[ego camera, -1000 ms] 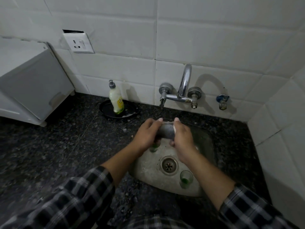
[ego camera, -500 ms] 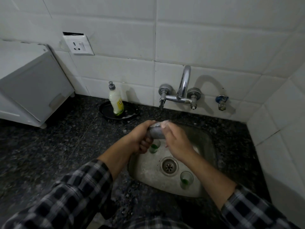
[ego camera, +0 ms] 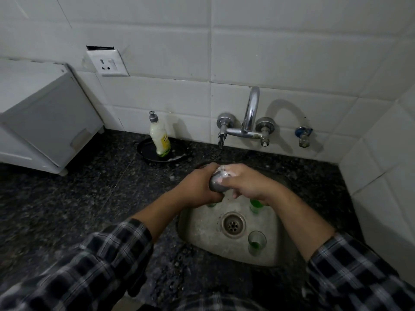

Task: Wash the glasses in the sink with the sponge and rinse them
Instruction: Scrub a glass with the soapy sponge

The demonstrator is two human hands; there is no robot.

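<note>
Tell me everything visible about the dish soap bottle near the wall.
The dish soap bottle stands upright in a shallow black dish on the dark granite counter, close to the tiled wall, left of the tap. It looks like plastic, whitish above with a yellow label and green base, and has a grey push-pull cap. Neither hand touches it.

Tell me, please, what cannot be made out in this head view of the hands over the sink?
- Sponge: only white foam shows between the fingers; the right hand covers the rest.
- Grey metal tumbler: its mouth and inside are hidden by both hands.
- Green-tinted glass under the left hand: mostly covered.
- Water flow from the chrome tap: too dim to tell.
</note>
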